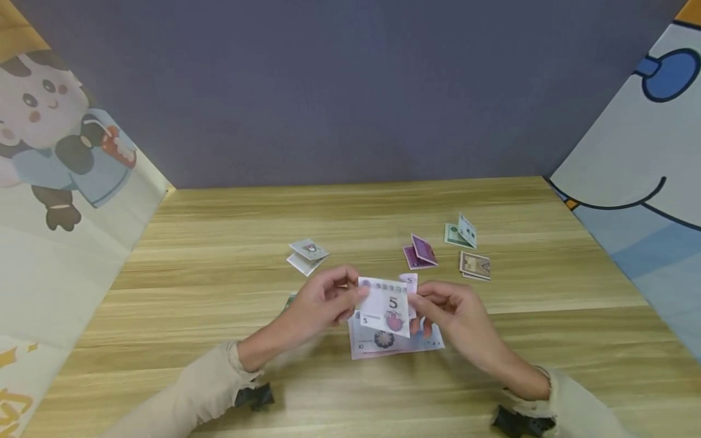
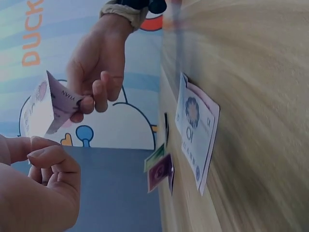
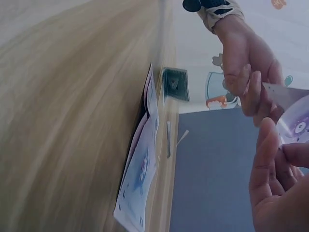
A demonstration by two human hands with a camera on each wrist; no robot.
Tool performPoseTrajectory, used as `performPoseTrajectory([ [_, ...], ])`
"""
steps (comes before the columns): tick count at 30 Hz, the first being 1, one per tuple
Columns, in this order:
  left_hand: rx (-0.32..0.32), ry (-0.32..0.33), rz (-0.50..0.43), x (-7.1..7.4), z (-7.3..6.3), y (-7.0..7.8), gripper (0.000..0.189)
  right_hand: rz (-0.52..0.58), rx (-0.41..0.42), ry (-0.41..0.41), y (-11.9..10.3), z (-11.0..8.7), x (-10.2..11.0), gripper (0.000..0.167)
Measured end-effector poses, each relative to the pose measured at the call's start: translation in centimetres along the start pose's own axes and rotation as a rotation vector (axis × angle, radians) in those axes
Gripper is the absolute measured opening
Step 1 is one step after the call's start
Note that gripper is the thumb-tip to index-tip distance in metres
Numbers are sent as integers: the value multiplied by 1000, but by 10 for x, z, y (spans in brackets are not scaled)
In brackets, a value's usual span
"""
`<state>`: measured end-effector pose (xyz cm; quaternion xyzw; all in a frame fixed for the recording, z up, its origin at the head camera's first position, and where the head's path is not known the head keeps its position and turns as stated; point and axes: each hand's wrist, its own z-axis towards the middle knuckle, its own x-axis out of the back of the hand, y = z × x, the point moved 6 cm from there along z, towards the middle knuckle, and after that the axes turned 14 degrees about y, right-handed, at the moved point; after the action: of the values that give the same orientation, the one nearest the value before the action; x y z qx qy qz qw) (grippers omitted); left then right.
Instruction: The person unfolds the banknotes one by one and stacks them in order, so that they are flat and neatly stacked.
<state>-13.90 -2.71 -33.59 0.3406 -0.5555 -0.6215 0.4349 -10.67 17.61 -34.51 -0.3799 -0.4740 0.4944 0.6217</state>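
A pale purple play-money banknote point(image 1: 378, 307) marked 5 is held above the table, folded with its two halves partly apart. My left hand point(image 1: 328, 298) pinches its left edge between thumb and fingers. At the right edge, the thumb and fingers of my right hand point(image 1: 457, 310) grip the other half. Below both hands lie light blue notes marked 10 point(image 1: 397, 353), stacked with a pinkish note showing beneath; the held note hides part of them from the head view. In the left wrist view the blue top note point(image 2: 190, 130) looks slightly creased.
Several folded notes stand around the wooden table point(image 1: 219, 225): a greyish one point(image 1: 310, 249), a purple one point(image 1: 420, 252), a green one point(image 1: 461, 234) and a brown one point(image 1: 475, 266). A dark green note point(image 3: 176, 83) is mostly behind my left hand. Panels enclose the back and sides.
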Motion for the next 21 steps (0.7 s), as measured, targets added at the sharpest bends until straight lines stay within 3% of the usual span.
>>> performPoseTrajectory([
  [5, 1, 2, 54, 6, -2, 0, 14, -27, 6, 14, 2, 0, 8, 12],
  [14, -58, 13, 163, 13, -5, 4, 16, -73, 1, 33, 8, -3, 23, 11],
  [21, -84, 15, 298, 20, -3, 1, 16, -135, -21, 22, 14, -7, 34, 11],
])
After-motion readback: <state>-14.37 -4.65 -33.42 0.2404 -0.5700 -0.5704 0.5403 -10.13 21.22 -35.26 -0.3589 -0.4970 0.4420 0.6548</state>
